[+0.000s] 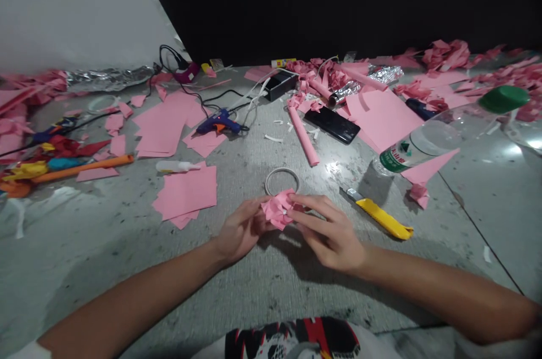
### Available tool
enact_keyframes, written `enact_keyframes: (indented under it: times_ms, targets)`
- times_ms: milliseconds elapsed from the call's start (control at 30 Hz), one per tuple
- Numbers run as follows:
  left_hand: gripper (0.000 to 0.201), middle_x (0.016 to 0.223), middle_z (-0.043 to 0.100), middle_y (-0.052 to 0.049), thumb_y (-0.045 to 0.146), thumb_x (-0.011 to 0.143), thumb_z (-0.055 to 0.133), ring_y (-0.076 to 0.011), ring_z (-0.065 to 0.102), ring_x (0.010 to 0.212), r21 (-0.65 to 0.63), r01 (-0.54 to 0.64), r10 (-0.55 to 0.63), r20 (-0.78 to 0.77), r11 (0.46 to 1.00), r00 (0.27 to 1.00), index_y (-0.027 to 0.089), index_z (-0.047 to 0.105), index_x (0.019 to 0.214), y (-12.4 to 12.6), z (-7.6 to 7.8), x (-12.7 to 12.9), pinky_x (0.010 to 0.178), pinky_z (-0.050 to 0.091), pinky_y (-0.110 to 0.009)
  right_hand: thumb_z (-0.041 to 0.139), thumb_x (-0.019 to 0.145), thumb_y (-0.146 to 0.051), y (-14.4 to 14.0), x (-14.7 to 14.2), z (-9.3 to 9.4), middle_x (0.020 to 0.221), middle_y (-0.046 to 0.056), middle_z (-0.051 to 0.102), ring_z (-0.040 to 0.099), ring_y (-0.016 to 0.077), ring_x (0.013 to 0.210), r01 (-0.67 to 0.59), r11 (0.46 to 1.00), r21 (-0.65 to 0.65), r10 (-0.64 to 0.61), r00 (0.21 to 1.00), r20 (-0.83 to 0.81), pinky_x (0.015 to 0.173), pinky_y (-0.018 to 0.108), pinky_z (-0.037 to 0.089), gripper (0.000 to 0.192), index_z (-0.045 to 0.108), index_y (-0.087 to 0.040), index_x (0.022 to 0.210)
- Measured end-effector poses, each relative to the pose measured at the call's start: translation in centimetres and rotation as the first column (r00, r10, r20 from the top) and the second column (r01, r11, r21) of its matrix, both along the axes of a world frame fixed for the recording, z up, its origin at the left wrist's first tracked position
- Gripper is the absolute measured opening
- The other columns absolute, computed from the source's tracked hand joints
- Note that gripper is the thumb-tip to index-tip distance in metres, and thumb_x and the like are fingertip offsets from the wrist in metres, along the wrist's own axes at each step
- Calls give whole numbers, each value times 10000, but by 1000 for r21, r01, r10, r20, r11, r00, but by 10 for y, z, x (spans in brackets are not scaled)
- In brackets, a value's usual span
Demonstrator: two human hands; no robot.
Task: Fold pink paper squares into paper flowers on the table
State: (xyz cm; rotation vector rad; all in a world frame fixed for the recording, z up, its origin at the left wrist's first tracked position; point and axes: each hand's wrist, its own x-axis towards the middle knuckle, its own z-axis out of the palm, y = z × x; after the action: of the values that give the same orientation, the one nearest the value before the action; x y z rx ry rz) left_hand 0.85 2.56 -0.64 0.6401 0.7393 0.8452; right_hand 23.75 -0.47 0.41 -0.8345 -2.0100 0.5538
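Note:
Both my hands meet at the middle of the grey floor around a small crumpled pink paper flower (278, 209). My left hand (241, 232) pinches its left side. My right hand (328, 232) grips its right side with thumb and fingers. Just behind the flower lies a roll of clear tape (282, 180). A yellow utility knife (381, 217) rests to the right of my right hand. A stack of pink paper squares (186, 192) sits to the left of my left hand.
A blue glue gun (220, 122) with its cable, a white glue bottle (175, 166), a rolled pink paper tube (304, 135), a black phone (332, 125), a lying plastic bottle (449, 130), foil and pink scraps are scattered around. Coloured tools (63, 164) lie at left.

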Motion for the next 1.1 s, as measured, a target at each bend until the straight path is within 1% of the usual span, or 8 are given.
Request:
enact_keyframes:
  times_ms: [133,267,433,667,767,867,967,1100]
  targets:
    - [393,1151,783,-131,365,887,776,-240,729,1067,-13,65,-63,121,998,991,132,783,1202,1,6,2,963,582,-321,590,911,-36,-1,2,2,1432,91,643,673,291,1216,16,999,32,-14,998,-69,953,507,597,643,562,-355,1468]
    - [304,1066,799,-123,333,900,773,-217,748,958,-14,61,-59,101,998,993,124,808,1118,2,6,3,902,604,-307,645,936,-72,-2,2,2,1332,119,684,693,267,1178,83,995,-51,-90,984,-153,978,450,603,469,667,-275,1359]
    - [267,1139,790,-136,297,929,750,-222,742,1017,12,26,-26,70,1000,997,127,810,1126,1,3,4,931,605,-320,673,950,-103,0,1,2,1330,105,684,680,253,1200,114,981,-155,-144,970,-195,1028,440,582,390,711,-278,1297]
    - [266,1199,776,-104,252,916,764,-209,740,1035,62,-37,34,54,997,998,200,793,1176,-1,1,7,897,629,-310,679,971,-160,5,1,1,1311,82,691,670,241,1194,130,931,-342,-219,946,-237,825,347,643,326,735,-307,1256]
    - [234,1122,796,-89,267,889,795,-189,751,963,52,-59,58,31,997,998,200,815,1112,-1,2,7,864,629,-287,685,969,-163,5,1,1,1316,83,689,672,242,1187,130,929,-346,-219,948,-231,804,345,644,328,737,-311,1257]
    - [296,1061,809,-114,356,883,801,-196,759,903,61,-83,84,-4,995,996,172,821,1113,-2,1,7,837,626,-296,689,963,-150,5,1,1,1310,79,698,672,243,1196,141,937,-319,-218,951,-218,924,406,621,338,736,-309,1258]
    - [369,1125,804,-131,371,871,812,-224,763,977,135,-65,73,-55,989,996,166,803,1177,-5,-2,5,892,606,-316,691,958,-137,5,1,2,1293,74,708,672,241,1199,145,945,-294,-213,953,-214,1032,462,573,341,736,-306,1251]
    - [343,1187,798,-79,286,866,821,-206,755,1059,204,-35,66,-147,978,987,233,793,1204,-7,-8,4,958,574,-287,693,957,-147,4,1,3,1304,79,703,664,247,1210,115,946,-304,-184,961,-207,987,445,592,351,724,-306,1268]
